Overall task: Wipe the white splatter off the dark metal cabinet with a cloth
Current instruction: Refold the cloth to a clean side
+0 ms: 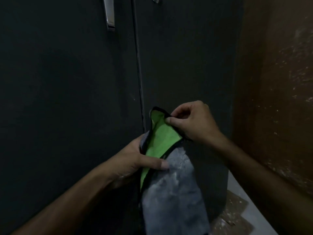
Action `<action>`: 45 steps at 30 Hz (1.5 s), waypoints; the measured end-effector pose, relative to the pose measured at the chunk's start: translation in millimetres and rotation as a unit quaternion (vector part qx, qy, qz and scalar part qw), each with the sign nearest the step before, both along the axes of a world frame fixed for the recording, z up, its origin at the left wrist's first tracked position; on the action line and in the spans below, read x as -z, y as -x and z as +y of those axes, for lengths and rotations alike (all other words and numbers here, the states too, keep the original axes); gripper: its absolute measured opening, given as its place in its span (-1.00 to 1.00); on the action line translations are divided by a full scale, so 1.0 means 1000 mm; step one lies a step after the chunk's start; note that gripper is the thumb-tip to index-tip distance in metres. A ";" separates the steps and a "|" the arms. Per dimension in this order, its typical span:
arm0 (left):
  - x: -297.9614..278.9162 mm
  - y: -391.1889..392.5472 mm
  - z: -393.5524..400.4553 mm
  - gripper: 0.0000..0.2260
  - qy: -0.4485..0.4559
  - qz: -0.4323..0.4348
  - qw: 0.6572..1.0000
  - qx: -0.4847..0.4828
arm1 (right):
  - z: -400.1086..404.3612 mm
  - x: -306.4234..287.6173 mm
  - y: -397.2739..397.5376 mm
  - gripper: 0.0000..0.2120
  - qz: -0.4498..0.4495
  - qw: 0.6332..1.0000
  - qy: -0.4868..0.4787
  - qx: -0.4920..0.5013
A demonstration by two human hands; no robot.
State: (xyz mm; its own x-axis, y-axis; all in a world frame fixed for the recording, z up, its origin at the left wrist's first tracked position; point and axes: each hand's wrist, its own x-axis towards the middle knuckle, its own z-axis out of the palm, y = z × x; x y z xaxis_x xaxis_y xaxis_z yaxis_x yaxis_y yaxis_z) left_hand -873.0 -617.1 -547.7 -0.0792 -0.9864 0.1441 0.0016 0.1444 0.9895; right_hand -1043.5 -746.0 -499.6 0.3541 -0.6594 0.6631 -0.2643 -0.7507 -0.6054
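Note:
A dark metal cabinet [67,99] with two doors fills the view. In front of its right door I hold a cloth [169,187], grey on one side and bright green on the other, edged in black. My left hand [135,161] grips the cloth at its middle, thumb across the green side. My right hand [191,122] pinches the upper edge and holds a corner up. The grey part hangs down and bears white smears. Faint pale marks show along the door seam [140,78] and just left of it; the light is dim.
A shiny metal handle [109,14] sits high on the left door. A brown, speckled wall [279,99] stands close on the right. Below right, a pale floor strip [245,197] and brown cardboard [232,212] lie by the cabinet's foot.

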 end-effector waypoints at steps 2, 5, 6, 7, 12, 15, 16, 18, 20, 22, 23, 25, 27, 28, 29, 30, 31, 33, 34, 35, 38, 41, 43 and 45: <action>-0.001 -0.001 -0.002 -0.49 -0.009 -0.023 0.999 -0.047 | -0.008 0.002 0.003 -0.84 -0.015 0.999 -0.038 -0.016; -0.002 -0.002 -0.003 -0.85 -0.023 -0.010 0.991 -0.130 | -0.015 0.003 0.006 -0.74 -0.060 0.984 -0.163 -0.041; -0.002 0.000 -0.003 -0.84 -0.031 0.016 0.989 -0.147 | -0.016 0.004 0.008 -0.72 -0.078 0.972 -0.215 -0.051; -0.003 0.002 -0.002 -0.80 -0.040 0.046 0.986 -0.155 | -0.018 0.008 0.012 -0.68 -0.088 0.956 -0.271 -0.067; 0.000 0.003 -0.007 -0.67 -0.109 0.134 0.965 -0.199 | 0.011 0.058 0.023 -0.37 0.016 0.842 -0.493 -0.218; 0.011 0.004 -0.009 -0.59 -0.157 0.157 0.958 -0.180 | 0.019 0.075 0.018 -0.49 -0.040 0.841 -0.493 -0.221; 0.014 0.005 -0.009 -0.60 -0.165 0.147 0.962 -0.161 | 0.017 0.074 0.018 -0.50 -0.072 0.845 -0.487 -0.207; 0.018 0.005 -0.007 -0.67 -0.156 0.089 0.975 -0.128 | 0.012 0.068 0.020 -0.53 -0.131 0.850 -0.475 -0.186; 0.020 0.003 -0.004 -0.60 -0.125 0.013 0.986 -0.113 | 0.012 0.065 0.022 -0.55 -0.155 0.857 -0.463 -0.164; 0.020 0.002 -0.002 -0.51 -0.090 -0.054 0.985 -0.135 | 0.013 0.064 0.021 -0.50 -0.167 0.863 -0.448 -0.166; 0.021 0.002 -0.002 -0.53 -0.073 -0.072 0.983 -0.150 | 0.013 0.063 0.021 -0.43 -0.165 0.864 -0.440 -0.180; 0.021 0.003 -0.003 -0.65 -0.045 -0.077 0.980 -0.178 | 0.011 0.060 0.026 -0.22 -0.123 0.876 -0.418 -0.208; 0.022 0.006 -0.004 -0.70 -0.038 -0.061 0.975 -0.210 | 0.006 0.055 0.035 -0.05 -0.003 0.897 -0.391 -0.208; 0.023 0.009 -0.005 -0.70 -0.039 -0.047 0.973 -0.221 | 0.004 0.055 0.038 0.00 0.068 0.903 -0.374 -0.200; 0.024 0.011 -0.005 -0.69 -0.040 -0.036 0.972 -0.229 | 0.006 0.058 0.039 -0.01 0.126 0.905 -0.361 -0.189; 0.025 0.014 -0.005 -0.68 -0.036 -0.036 0.970 -0.238 | 0.007 0.063 0.039 -0.07 0.160 0.907 -0.349 -0.175; 0.024 0.014 -0.005 -0.68 -0.035 -0.047 0.967 -0.246 | 0.008 0.067 0.037 -0.19 0.158 0.911 -0.341 -0.168; 0.015 0.010 -0.006 -0.71 -0.031 -0.057 0.968 -0.241 | 0.006 0.066 0.036 -0.51 0.072 0.922 -0.342 -0.168; 0.010 0.008 -0.006 -0.72 -0.027 -0.056 0.972 -0.226 | 0.002 0.062 0.038 -0.65 0.036 0.927 -0.336 -0.162; 0.005 0.007 -0.007 -0.72 -0.030 -0.056 0.975 -0.212 | -0.003 0.057 0.042 -0.72 0.026 0.932 -0.324 -0.161; -0.006 0.012 -0.009 -0.72 -0.042 -0.095 0.983 -0.152 | -0.011 0.049 0.049 -0.54 0.116 0.939 -0.271 -0.176; -0.009 0.010 -0.014 -0.48 -0.014 -0.250 0.961 -0.118 | -0.011 0.048 0.048 -0.63 0.192 0.966 -0.138 -0.102; -0.011 0.007 -0.018 -0.68 0.060 -0.452 0.870 -0.187 | -0.016 0.041 0.054 -0.86 0.179 0.974 -0.106 -0.085; -0.015 0.006 -0.023 -0.88 0.125 -0.589 0.767 -0.222 | -0.023 0.035 0.062 -0.89 0.168 0.975 -0.105 -0.099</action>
State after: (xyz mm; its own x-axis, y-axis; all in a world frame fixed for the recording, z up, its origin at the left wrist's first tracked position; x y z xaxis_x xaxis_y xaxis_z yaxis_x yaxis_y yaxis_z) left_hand -879.3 -639.9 -532.7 0.0364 -0.9074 0.4188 -0.9764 0.0570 0.2083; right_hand -1105.3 -769.0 -534.5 0.6625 -0.6646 0.3455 -0.3366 -0.6761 -0.6554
